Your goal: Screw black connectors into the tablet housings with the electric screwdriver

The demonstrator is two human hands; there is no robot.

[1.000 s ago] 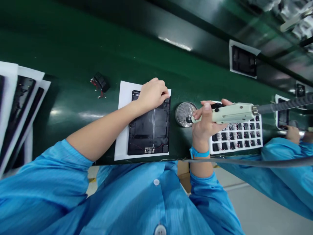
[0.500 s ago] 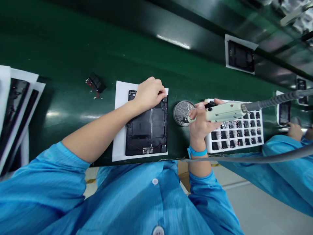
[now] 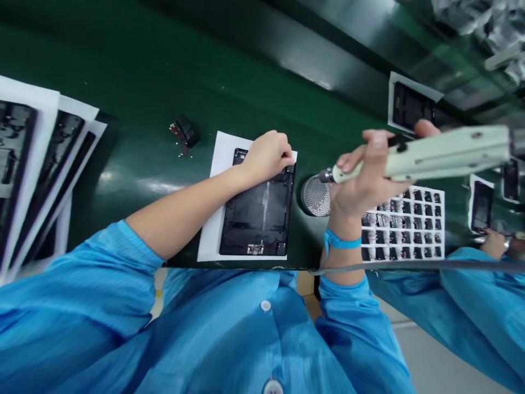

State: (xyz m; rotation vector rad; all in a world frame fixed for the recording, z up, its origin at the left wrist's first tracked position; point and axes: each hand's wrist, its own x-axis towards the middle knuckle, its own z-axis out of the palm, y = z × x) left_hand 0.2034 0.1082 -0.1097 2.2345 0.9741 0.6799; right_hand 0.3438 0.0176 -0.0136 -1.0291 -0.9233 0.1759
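My left hand [image 3: 270, 156] rests over the upper right corner of a black tablet housing [image 3: 258, 219], its fingers curled together; whatever they hold, if anything, is hidden. The housing lies on a sheet of white foam paper [image 3: 211, 219] and carries a small circuit board [image 3: 255, 249] at its lower edge. My right hand [image 3: 361, 186], with a blue wrist strap [image 3: 343, 242], is closed around a pale green electric screwdriver [image 3: 443, 153]. The screwdriver's tip points left, just above a round perforated metal dish [image 3: 316, 196].
Right of the dish, a white tray [image 3: 442, 224] holds rows of small black parts. A cluster of black parts with red wires [image 3: 184, 131] lies on the green table [image 3: 139, 142]. Housings on white sheets [image 3: 45, 164] stack at left. A co-worker's hand [image 3: 494, 244] is at far right.
The screwdriver has risen toward the camera in my right hand, and its tip has moved up over the dish. My left hand stays at the housing's corner. The whole view has shifted.
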